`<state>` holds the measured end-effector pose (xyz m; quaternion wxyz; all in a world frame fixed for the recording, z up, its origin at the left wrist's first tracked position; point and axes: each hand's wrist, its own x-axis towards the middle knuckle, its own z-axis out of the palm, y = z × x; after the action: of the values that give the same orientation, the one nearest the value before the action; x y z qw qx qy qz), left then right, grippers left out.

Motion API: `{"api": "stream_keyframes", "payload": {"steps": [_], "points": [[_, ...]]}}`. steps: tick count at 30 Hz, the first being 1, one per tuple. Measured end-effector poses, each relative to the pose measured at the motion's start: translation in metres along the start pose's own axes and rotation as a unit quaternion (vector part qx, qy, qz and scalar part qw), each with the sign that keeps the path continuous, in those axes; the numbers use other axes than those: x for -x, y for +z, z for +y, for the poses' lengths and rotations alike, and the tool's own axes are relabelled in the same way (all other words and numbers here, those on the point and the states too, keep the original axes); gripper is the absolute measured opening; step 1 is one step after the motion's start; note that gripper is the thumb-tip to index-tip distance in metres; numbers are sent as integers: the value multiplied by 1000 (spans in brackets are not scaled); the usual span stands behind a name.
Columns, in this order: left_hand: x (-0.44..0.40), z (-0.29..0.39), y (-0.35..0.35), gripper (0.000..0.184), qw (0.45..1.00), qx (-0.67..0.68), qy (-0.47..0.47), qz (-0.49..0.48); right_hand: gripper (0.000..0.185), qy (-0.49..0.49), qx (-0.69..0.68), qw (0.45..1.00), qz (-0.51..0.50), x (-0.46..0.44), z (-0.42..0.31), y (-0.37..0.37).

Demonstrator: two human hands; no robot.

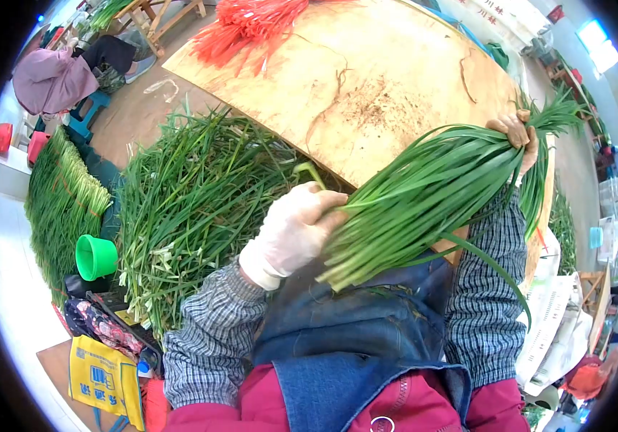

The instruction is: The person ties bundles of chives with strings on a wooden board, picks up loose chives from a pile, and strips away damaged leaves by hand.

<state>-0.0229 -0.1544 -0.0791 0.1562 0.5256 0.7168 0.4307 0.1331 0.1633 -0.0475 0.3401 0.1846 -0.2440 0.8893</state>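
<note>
A thick bunch of green Chinese chives [435, 180] lies slantwise over my lap and the board's near edge, its pale cut ends towards the lower left. Around its leafy upper part my right hand [516, 137] is closed, with leaf tips sticking out beyond the fist. My left hand [298, 227], in a thin whitish glove, is at the bunch's left side near the cut ends. Its thumb and fingers pinch a chive leaf [309, 171], whose bent yellowish-green end shows above the knuckles. One loose leaf [496, 270] droops across my right sleeve.
A wooden board [395, 43] with dirt crumbs carries red ties [258, 25]. Left of me lie a heap of loose leaves [186, 194], stacked chives [64, 209], a green bucket [96, 257] and a yellow bag [106, 381]. Another person [57, 75] sits at the upper left.
</note>
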Motion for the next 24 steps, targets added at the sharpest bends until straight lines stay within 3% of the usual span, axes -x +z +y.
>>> {"api": "stream_keyframes", "payload": {"steps": [1,2,6,7,9,11,12,14,16,18,20,24], "points": [[0,-3,1,18,994,104,1,40,17,1,-30,999,-19,0,1,0],[3,-2,-4,17,991,125,-42,33,17,-5,-43,999,-33,1,3,1],[26,1,-18,9,993,-98,25,61,18,7,-36,996,-76,2,8,2],[33,10,-28,7,988,-146,-24,53,18,12,-28,996,-85,2,9,1],[57,-12,-40,10,973,-210,4,100,19,-7,-36,996,-82,4,11,0],[92,-44,-67,5,928,-354,-74,89,20,-6,-40,995,-96,4,9,-3],[111,-59,-86,7,865,-457,-210,-2,20,-3,-37,995,-93,4,8,-3],[119,-45,-103,13,806,-558,-193,-50,20,3,-32,996,-87,4,7,-2],[97,-13,-85,22,902,-416,-87,79,19,-4,-26,997,-72,5,8,-1],[70,17,-54,28,988,-119,-69,74,18,-6,-10,998,-61,3,11,6],[48,38,-29,25,988,-111,-104,8,18,3,-7,998,-56,3,9,6],[44,0,1,10,996,-4,-34,80,21,10,-3,998,-55,6,4,3]]}}
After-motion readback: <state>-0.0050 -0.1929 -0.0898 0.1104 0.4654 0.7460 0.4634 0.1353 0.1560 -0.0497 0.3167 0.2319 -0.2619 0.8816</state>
